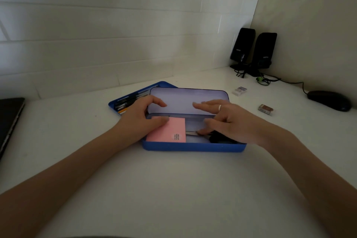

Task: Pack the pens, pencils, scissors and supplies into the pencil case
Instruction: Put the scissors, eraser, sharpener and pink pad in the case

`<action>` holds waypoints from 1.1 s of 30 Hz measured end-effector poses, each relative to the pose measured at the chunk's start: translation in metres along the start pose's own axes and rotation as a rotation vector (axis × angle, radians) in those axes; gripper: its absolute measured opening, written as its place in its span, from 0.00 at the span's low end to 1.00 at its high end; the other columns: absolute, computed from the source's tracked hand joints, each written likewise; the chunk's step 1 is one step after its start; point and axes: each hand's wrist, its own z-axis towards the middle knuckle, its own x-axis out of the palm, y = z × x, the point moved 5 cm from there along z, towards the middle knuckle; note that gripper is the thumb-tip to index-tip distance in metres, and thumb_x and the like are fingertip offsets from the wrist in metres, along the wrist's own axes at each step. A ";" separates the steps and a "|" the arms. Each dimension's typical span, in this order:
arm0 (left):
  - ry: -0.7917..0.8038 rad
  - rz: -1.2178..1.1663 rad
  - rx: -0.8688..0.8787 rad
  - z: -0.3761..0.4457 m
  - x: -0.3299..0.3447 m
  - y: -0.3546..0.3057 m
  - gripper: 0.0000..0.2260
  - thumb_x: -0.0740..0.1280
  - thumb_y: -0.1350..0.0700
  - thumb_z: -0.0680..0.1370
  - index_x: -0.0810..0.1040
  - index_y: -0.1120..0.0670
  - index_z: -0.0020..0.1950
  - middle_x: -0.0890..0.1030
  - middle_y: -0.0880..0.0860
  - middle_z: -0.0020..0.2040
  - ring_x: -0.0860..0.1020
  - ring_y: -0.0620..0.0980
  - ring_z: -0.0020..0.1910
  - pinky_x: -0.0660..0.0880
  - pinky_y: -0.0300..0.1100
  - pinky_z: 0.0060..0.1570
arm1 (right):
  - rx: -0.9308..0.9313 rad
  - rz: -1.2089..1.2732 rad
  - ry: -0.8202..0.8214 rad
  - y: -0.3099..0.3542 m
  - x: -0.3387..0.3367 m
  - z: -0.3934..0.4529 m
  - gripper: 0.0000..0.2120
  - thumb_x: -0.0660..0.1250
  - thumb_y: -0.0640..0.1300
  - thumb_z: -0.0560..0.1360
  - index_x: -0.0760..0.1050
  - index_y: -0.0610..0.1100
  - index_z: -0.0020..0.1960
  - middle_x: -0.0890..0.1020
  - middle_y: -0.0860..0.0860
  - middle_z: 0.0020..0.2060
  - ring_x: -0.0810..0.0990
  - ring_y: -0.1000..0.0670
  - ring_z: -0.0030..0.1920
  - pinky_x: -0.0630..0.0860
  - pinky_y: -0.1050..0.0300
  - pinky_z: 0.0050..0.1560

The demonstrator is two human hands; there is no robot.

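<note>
We are looking down at a white desk (173,189) set in a corner, with walls closing it off behind and to the right. A wide bare stretch of the desk is lying open between us and a blue pencil case (193,147), which is sitting at the centre with its pale lid (185,100) standing up behind it. Inside it, a pink pad of sticky notes (170,129) is lying at the left, with a small white barcode sticker we cannot read. At the right, black scissors (212,136) are lying half hidden under our right hand. A blue tray (114,103) of pens and pencils (127,102) is sitting behind the case on the left, tucked partly behind the lid.

Our left hand (143,118) is resting at the case's left end, thumb pressing on the pink pad, fingers loosely curled toward the lid and holding nothing. Our right hand (224,120) is hovering spread over the right half, fingers nearly straight, a ring on one; its thumb is reaching down to the scissors.

Off to the right, a white eraser (239,91) and a small brownish sharpener (266,109) are lying apart on the desk, their print too small to read. Beyond are a black mouse (328,100) and two black speakers (253,50) with illegible logos. A dark laptop (9,120) is edging in at the left.
</note>
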 end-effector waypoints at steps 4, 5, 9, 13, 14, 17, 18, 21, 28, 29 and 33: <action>-0.004 0.029 0.025 0.000 0.000 -0.001 0.13 0.72 0.48 0.68 0.74 0.41 0.50 0.74 0.46 0.59 0.72 0.45 0.60 0.70 0.43 0.61 | -0.023 0.030 0.125 0.006 0.008 -0.004 0.16 0.57 0.56 0.77 0.82 0.53 0.52 0.56 0.66 0.73 0.50 0.65 0.72 0.49 0.70 0.66; -0.006 0.036 0.029 0.000 0.000 -0.002 0.13 0.73 0.50 0.69 0.74 0.41 0.50 0.74 0.46 0.59 0.72 0.46 0.60 0.70 0.42 0.60 | -0.023 0.032 0.159 0.008 0.011 -0.005 0.17 0.57 0.57 0.77 0.81 0.55 0.54 0.54 0.66 0.73 0.47 0.64 0.73 0.48 0.67 0.68; -0.011 0.020 0.032 0.000 -0.002 -0.001 0.14 0.73 0.52 0.69 0.74 0.41 0.50 0.74 0.46 0.58 0.72 0.46 0.60 0.70 0.44 0.61 | -0.035 0.013 0.109 0.006 0.011 -0.004 0.21 0.53 0.61 0.75 0.79 0.56 0.57 0.53 0.65 0.74 0.46 0.62 0.74 0.48 0.62 0.71; -0.008 0.026 0.037 0.001 -0.003 0.000 0.14 0.73 0.54 0.70 0.75 0.42 0.51 0.74 0.47 0.59 0.72 0.46 0.61 0.69 0.46 0.63 | -0.009 0.044 -0.069 -0.002 -0.006 -0.002 0.25 0.47 0.63 0.72 0.81 0.59 0.50 0.60 0.64 0.72 0.51 0.60 0.74 0.48 0.59 0.71; -0.007 0.028 0.038 0.001 -0.002 0.000 0.13 0.73 0.54 0.70 0.75 0.42 0.51 0.74 0.47 0.59 0.72 0.46 0.61 0.69 0.46 0.63 | -0.012 0.040 -0.035 -0.005 -0.005 -0.003 0.25 0.45 0.63 0.71 0.80 0.62 0.49 0.59 0.65 0.72 0.49 0.61 0.74 0.46 0.58 0.72; -0.004 0.024 0.032 0.000 -0.002 0.000 0.13 0.72 0.48 0.67 0.74 0.40 0.49 0.74 0.47 0.58 0.72 0.46 0.60 0.70 0.44 0.62 | 0.040 0.125 0.130 -0.014 0.001 -0.008 0.24 0.41 0.66 0.70 0.75 0.70 0.47 0.50 0.70 0.72 0.39 0.63 0.73 0.39 0.54 0.73; -0.003 0.023 0.026 0.000 -0.002 0.000 0.13 0.70 0.46 0.66 0.74 0.39 0.49 0.74 0.46 0.58 0.72 0.45 0.60 0.69 0.43 0.61 | 0.057 0.143 0.168 -0.016 0.003 -0.009 0.24 0.40 0.66 0.70 0.74 0.70 0.50 0.47 0.70 0.72 0.36 0.63 0.73 0.38 0.52 0.73; 0.001 0.020 0.019 0.000 -0.002 -0.001 0.14 0.69 0.46 0.64 0.74 0.39 0.49 0.74 0.46 0.59 0.72 0.45 0.60 0.69 0.43 0.62 | 0.068 0.148 0.218 -0.018 0.006 -0.012 0.26 0.39 0.65 0.71 0.72 0.68 0.58 0.44 0.70 0.71 0.35 0.61 0.73 0.36 0.50 0.73; -0.001 0.021 0.017 0.001 -0.001 0.003 0.17 0.68 0.40 0.61 0.74 0.39 0.48 0.75 0.45 0.58 0.72 0.44 0.60 0.69 0.44 0.62 | 0.110 0.227 -0.308 -0.042 -0.022 -0.006 0.20 0.50 0.58 0.78 0.71 0.58 0.65 0.68 0.58 0.70 0.64 0.57 0.70 0.60 0.51 0.72; -0.005 0.017 0.016 0.001 -0.001 0.003 0.18 0.67 0.39 0.60 0.74 0.39 0.48 0.75 0.45 0.58 0.72 0.44 0.60 0.69 0.44 0.61 | 0.163 0.109 -0.410 -0.055 -0.026 -0.006 0.19 0.52 0.57 0.79 0.68 0.57 0.68 0.69 0.56 0.70 0.66 0.54 0.70 0.61 0.48 0.71; -0.011 0.023 0.029 0.002 0.000 0.005 0.13 0.70 0.48 0.66 0.75 0.40 0.48 0.75 0.46 0.58 0.72 0.46 0.59 0.69 0.46 0.62 | 0.592 -0.250 -0.290 -0.114 -0.023 -0.017 0.23 0.53 0.43 0.80 0.56 0.51 0.74 0.62 0.48 0.74 0.61 0.43 0.72 0.60 0.43 0.68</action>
